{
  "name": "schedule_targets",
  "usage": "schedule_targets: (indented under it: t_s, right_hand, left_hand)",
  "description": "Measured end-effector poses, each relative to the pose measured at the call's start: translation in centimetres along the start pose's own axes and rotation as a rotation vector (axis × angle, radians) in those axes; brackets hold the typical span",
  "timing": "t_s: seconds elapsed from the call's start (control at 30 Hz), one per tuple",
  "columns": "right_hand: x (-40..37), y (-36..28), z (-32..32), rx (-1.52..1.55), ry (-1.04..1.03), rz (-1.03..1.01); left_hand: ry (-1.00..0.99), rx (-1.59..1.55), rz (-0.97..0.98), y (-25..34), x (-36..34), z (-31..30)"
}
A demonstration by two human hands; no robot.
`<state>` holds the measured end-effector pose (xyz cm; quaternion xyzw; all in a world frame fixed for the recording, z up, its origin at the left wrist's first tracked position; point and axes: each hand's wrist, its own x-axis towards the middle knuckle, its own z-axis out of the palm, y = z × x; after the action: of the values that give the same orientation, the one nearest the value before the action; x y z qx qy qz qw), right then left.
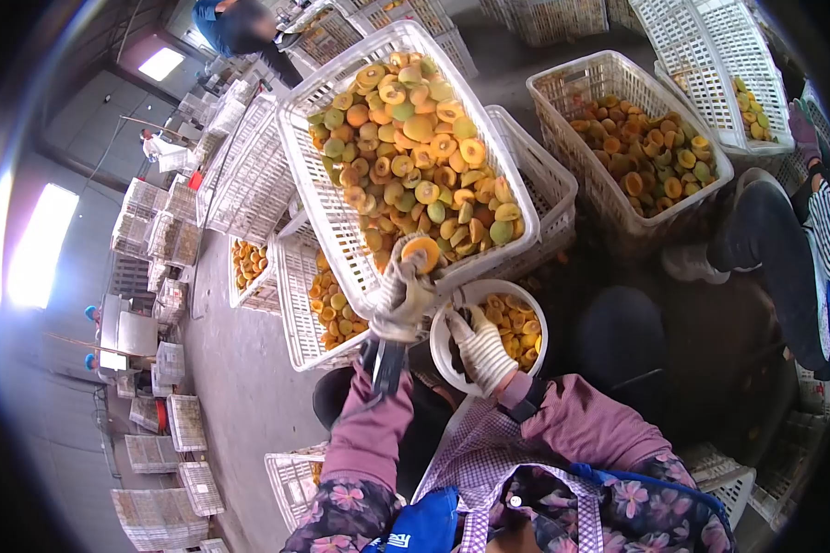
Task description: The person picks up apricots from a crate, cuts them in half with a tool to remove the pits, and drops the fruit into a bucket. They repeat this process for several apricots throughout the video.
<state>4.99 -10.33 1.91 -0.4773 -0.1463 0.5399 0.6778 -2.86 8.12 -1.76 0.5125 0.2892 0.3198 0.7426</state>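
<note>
My left hand [402,302], in a whitish glove, is closed around an apricot half [421,252] at the near edge of a white plastic crate [310,198]. Its orange cut face points up. The crate is heaped with halved apricots [415,138], some greenish. My right hand [485,352], in a striped glove, is over a white bucket [542,318], fingers curled near its left rim. Something dark shows by those fingers, but I cannot make out what they hold. More apricot halves [518,334] lie inside the bucket.
Another crate [609,60] of apricot halves stands at the right, beside a seated person's dark-trousered leg [765,267]. Below the main crate are stacked crates [295,313] with fruit. More crates line the left floor [235,396], and another person [226,28] works at the back.
</note>
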Motion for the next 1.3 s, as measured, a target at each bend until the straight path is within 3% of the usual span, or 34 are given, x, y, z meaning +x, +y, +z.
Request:
schedule_targets:
  t_s: [0.03,0.07,0.13,0.17,0.27,0.33,0.4,0.43,0.47,0.53,0.6,0.63,0.67,0.7,0.73,0.77,0.8,0.87,0.9,0.97,1.03,1.07,1.13,1.27,1.3]
  right_hand:
    - [0.4,0.3,-0.4,-0.297,0.015,-0.277]
    - [0.5,0.5,-0.5,-0.297,0.013,-0.272]
    - [0.4,0.7,-0.7,-0.491,0.001,-0.35]
    - [0.0,0.4,-0.7,-0.522,-0.01,-0.211]
    - [-0.8,0.3,-0.6,-0.711,-0.014,-0.233]
    - [-1.3,-0.3,-0.6,-0.785,-0.046,-0.182]
    - [-1.8,-0.6,-0.5,-0.856,-0.083,-0.128]
    - [-1.9,-0.7,-0.4,-0.894,-0.119,-0.092]
    - [-2.0,-0.7,-0.4,-0.933,-0.153,-0.057]
    - [-0.2,4.5,-1.7,-1.038,-0.256,-0.335]
    - [-0.2,5.8,-1.9,-0.333,-0.465,0.203]
    - [-3.0,-2.0,-1.3,-0.16,-0.523,0.584]
    - [-3.1,-1.9,-1.4,-0.158,-0.523,0.59]
    - [-3.3,-1.7,-1.5,0.088,-0.635,0.695]
    - [-3.4,-1.7,-1.6,0.336,-0.742,0.791]
    - [-3.9,-1.5,-1.2,0.438,-0.713,0.738]
    - [-4.0,-1.5,-1.1,0.434,-0.713,0.732]
    - [-3.8,-1.7,-0.9,0.333,-0.413,0.632]
    - [-3.2,-1.4,-0.8,0.331,-0.411,0.625]
    - [-2.3,-0.1,-0.7,0.244,-0.264,0.607]
    - [-2.1,-0.3,-0.1,0.214,-0.215,0.583]
    - [-2.0,-0.4,0.1,0.188,-0.17,0.56]
    - [-1.1,0.4,0.2,0.176,-0.159,0.578]
    - [-0.6,0.9,0.1,0.146,-0.176,0.549]
    - [0.1,2.0,0.0,0.079,-0.118,0.431]
  left_hand:
    - [0.014,-0.124,-0.036,0.1,-2.6,1.1]
    - [0.027,-0.249,-0.07,1.0,-5.2,3.8]
    - [0.041,-0.18,0.02,3.9,-8.7,10.9]
    - [0.107,-0.23,0.013,3.2,-9.0,10.7]
    - [0.28,-0.476,-0.111,2.4,-9.2,9.6]
    - [0.277,-0.376,-0.063,2.2,-10.0,10.1]
    - [0.334,0.062,-0.01,1.6,-10.4,9.6]
    - [0.175,0.05,0.082,0.0,-9.8,6.9]
    - [0.177,0.051,0.084,-0.9,-9.5,5.3]
    - [0.141,0.617,0.273,-2.2,-9.6,2.8]
    - [0.078,0.482,0.158,-0.4,-10.6,3.9]
    - [0.054,0.417,0.099,0.5,-11.1,4.4]
    - [-0.078,0.22,-0.059,3.6,-11.0,6.0]
    - [-0.178,0.043,-0.237,6.7,-10.8,7.6]
    - [0.538,-0.061,-0.169,3.8,-9.8,6.6]
    - [0.536,-0.063,-0.166,4.2,-9.2,5.9]
    - [0.499,-0.392,0.01,5.5,-8.2,4.7]
    - [0.381,-1.039,0.359,7.7,-5.6,3.0]
    - [0.453,-0.816,0.274,7.8,-4.0,3.8]
    - [0.258,0.1,-0.059,6.0,0.9,2.2]
    - [-0.657,1.82,0.374,1.1,7.9,-5.7]
    - [-0.204,1.845,-0.287,-1.3,8.9,-4.2]
    - [-0.257,1.815,-0.484,-0.8,9.0,-3.2]
    - [-0.218,1.787,-0.421,0.4,8.8,-3.3]
    - [-0.203,1.607,-0.088,1.0,7.7,-2.6]
